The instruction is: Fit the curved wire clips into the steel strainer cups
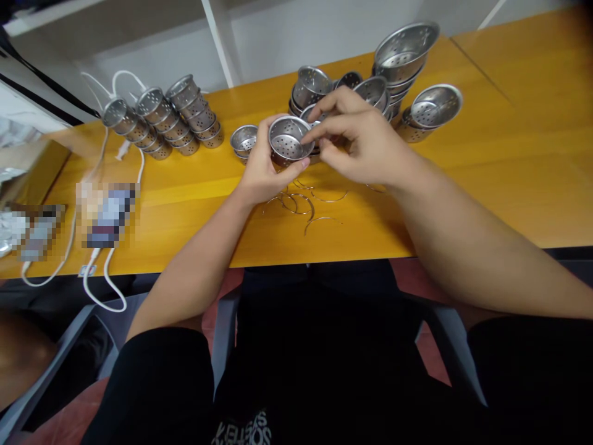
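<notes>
Perforated cup, mouth up, roughly upright

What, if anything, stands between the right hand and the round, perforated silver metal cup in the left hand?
Nothing visible does. The right hand reaches over the right rim of the metal cup; whether it touches is unclear. The left hand holds the cup from the left, not blocking the opening.

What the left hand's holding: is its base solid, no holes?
No, the metal cup in the left hand shows many small holes across its base.
</notes>
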`<state>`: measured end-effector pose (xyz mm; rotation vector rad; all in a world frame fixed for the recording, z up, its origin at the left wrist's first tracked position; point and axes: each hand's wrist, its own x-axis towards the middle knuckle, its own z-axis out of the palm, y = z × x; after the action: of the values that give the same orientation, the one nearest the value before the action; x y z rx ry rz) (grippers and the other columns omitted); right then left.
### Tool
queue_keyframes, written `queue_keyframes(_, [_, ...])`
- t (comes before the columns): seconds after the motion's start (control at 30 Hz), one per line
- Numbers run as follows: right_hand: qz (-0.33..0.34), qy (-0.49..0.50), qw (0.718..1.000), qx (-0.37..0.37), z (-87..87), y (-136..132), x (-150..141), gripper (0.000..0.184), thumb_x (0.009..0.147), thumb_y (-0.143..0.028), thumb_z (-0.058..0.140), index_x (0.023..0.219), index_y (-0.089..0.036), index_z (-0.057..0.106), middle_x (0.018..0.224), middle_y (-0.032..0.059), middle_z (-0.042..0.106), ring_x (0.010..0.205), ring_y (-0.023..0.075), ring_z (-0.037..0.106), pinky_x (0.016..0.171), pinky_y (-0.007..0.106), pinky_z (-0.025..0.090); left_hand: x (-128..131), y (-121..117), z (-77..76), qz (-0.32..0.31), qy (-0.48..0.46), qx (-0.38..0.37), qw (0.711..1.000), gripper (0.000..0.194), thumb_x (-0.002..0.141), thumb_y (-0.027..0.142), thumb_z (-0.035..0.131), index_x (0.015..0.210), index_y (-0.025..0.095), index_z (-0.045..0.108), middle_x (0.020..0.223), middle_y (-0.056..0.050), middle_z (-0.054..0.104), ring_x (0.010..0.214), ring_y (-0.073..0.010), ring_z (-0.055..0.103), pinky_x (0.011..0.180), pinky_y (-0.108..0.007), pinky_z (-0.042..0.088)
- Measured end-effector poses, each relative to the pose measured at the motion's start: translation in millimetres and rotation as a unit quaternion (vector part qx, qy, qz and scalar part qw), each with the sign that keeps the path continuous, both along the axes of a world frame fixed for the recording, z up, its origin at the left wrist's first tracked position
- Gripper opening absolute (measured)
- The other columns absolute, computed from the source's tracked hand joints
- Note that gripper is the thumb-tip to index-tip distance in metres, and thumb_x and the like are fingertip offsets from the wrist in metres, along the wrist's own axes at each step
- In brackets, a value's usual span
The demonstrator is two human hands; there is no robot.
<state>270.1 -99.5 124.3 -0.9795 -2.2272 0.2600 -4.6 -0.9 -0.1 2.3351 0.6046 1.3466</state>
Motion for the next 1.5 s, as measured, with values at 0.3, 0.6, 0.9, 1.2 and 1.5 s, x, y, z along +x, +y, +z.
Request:
queue_keyframes(0.3, [-0.012,-0.013,0.998,-0.067,10.4,-6,-2,0.037,0.124,-0.061,0.064,0.145,-0.053,0.093,0.157,0.0007,0.086,0.148,0.0384,0.077,0.126,0.061,0.068,-4,7,-3.4,-0.020,0.004,0.016,1.000,0.114,0.107,0.098,0.079,0.187,0.039,0.025,0.175,-0.013,0.058,0.167,-0.0415,0.068,0.150,-0.063,0.053])
queue_keyframes(0.6, [0.021,0.048,0.997,-0.062,17.2,-12,-3,0.022,0.111,-0.057,0.079,0.120,-0.046,0.095,0.152,0.0057,0.085,0.137,0.0419,0.079,0.115,0.065,0.072,-4,-11,11.7,0.001,0.012,0.003,1.000,0.104,0.111,0.094,0.071,0.188,0.040,0.026,0.177,-0.014,0.056,0.169,-0.0414,0.066,0.151,-0.062,0.052])
queue_keyframes(0.9, [-0.005,-0.010,1.000,-0.019,16.3,-14,-7,0.025,0.112,-0.040,0.075,0.123,-0.041,0.098,0.155,0.0064,0.082,0.142,0.0425,0.080,0.122,0.066,0.069,4,-31,29.2,0.024,0.043,-0.010,0.999,0.110,0.109,0.105,0.060,0.190,0.043,0.021,0.177,-0.014,0.056,0.169,-0.0414,0.066,0.149,-0.065,0.055])
queue_keyframes(1.2, [0.025,-0.021,0.999,-0.035,5.6,-9,-8,0.045,0.114,-0.043,0.076,0.157,-0.048,0.087,0.157,0.0100,0.079,0.143,0.0423,0.076,0.119,0.061,0.069,3,-21,26.4,0.017,-0.004,-0.022,1.000,0.122,0.101,0.111,0.063,0.189,0.044,0.011,0.170,-0.014,0.056,0.164,-0.0440,0.067,0.147,-0.067,0.052])
queue_keyframes(1.5, [0.020,0.041,0.999,0.023,13.1,-14,-1,0.039,0.123,-0.060,0.071,0.150,-0.036,0.086,0.149,0.0178,0.077,0.137,0.0398,0.076,0.118,0.058,0.071,6,-14,27.7,0.048,-0.002,-0.001,0.999,0.115,0.108,0.112,0.050,0.196,0.053,0.007,0.189,-0.011,0.047,0.179,-0.0416,0.060,0.150,-0.060,0.055])
